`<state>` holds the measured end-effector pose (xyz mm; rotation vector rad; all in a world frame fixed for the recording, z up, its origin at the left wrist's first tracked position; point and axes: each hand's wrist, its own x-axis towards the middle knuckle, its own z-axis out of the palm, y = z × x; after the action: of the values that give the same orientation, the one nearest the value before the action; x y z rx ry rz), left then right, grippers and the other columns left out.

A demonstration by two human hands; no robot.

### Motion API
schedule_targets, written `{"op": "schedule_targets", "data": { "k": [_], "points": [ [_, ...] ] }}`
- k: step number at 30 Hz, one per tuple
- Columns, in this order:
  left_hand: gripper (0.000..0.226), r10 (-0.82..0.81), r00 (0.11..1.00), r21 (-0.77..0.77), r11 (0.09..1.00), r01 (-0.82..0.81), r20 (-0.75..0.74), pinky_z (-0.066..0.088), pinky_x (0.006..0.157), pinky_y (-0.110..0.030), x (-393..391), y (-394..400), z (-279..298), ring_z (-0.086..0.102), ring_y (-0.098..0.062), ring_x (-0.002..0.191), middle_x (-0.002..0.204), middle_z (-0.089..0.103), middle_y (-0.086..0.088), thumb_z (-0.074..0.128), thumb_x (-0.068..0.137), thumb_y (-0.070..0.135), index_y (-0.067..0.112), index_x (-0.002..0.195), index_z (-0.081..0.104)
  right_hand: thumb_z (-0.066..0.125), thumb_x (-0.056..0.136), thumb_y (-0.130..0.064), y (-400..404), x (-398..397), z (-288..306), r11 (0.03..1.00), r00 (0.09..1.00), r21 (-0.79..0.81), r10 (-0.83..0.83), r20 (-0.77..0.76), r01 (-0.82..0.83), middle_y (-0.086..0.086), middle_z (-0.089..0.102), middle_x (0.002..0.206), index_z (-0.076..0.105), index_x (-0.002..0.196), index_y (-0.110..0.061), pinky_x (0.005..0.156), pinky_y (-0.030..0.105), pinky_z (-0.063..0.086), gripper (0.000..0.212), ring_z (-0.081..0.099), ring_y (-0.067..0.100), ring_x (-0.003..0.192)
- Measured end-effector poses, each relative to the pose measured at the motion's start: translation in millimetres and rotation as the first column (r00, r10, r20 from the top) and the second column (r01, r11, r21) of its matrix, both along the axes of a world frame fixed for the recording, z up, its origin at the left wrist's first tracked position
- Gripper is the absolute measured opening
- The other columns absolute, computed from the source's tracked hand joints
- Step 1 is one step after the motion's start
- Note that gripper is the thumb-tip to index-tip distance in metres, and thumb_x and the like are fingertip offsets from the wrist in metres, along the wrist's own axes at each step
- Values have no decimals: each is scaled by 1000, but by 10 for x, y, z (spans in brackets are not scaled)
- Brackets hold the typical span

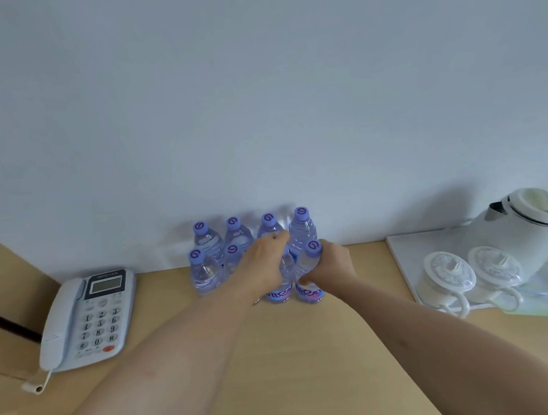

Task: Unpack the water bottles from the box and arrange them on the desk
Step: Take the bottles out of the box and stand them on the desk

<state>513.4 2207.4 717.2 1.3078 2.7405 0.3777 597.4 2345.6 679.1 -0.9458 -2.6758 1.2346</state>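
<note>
Several clear water bottles with purple caps stand in two rows on the wooden desk (pixel 276 353) against the wall. My left hand (pixel 264 266) grips a front-row bottle (pixel 283 291) near its top, hiding its cap. My right hand (pixel 332 265) grips the front-row bottle (pixel 309 269) at the right end, just below its cap. Both bottles stand upright with their bases on the desk. Behind them is the back row, with its right-end bottle (pixel 301 228) next to the wall. The box is out of view.
A white desk phone (pixel 86 317) lies at the left. At the right a white tray (pixel 399 253) holds a white kettle (pixel 526 222) and two upturned cups (pixel 449 274). A wooden panel (pixel 8 274) stands at the far left.
</note>
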Motion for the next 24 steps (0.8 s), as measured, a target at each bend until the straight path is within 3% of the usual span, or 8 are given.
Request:
{"op": "schedule_targets", "data": {
  "k": [5,10,13,15,19,24],
  "points": [
    [43,15,999,12,1000,-15,-46,40,60,-38,-122,-12,-7,43,-24,80,101,45,-10,56,69,-10,9,105,45,85,48,-26,4,-142,-51,1000,1000,9,5,-13,-5,-10,61,71,54,78,-25,49,19,39,43,56,6,65],
    [44,4,986,-58,998,-14,-165,33,61,-34,-111,23,-5,48,-27,92,107,45,-9,57,70,-9,11,108,46,88,49,-28,-25,-217,-52,1000,1000,25,4,4,-4,-11,60,71,53,82,-26,49,18,36,48,57,10,67],
    [55,-13,972,-107,994,-13,-235,36,69,-34,-104,26,-16,48,-27,99,113,46,-8,61,70,-4,14,120,44,88,53,-25,-52,-176,-67,999,999,-7,-42,-23,42,-7,58,81,47,99,-19,55,25,42,62,57,16,75],
    [60,-13,971,-130,991,-18,-240,39,77,-35,-91,-9,-30,47,-28,103,117,46,-8,63,71,-1,16,125,43,89,55,-25,-75,-145,-35,999,999,-19,-50,-14,50,-5,55,84,41,106,-16,58,29,44,71,56,19,79],
    [61,-23,978,-144,990,-7,-209,39,83,-37,-45,-77,-26,45,-28,107,121,46,-7,62,73,2,19,128,42,82,61,-28,-119,-70,75,999,999,48,-24,38,22,3,58,99,40,112,-15,57,28,40,68,55,21,85],
    [69,-40,987,-90,996,26,-155,41,88,-39,11,-92,98,43,-28,115,127,44,-5,63,71,10,22,136,41,81,66,-33,-131,167,243,990,998,137,-48,44,42,8,53,121,37,134,-13,73,30,42,83,54,26,107]
  ]
}}
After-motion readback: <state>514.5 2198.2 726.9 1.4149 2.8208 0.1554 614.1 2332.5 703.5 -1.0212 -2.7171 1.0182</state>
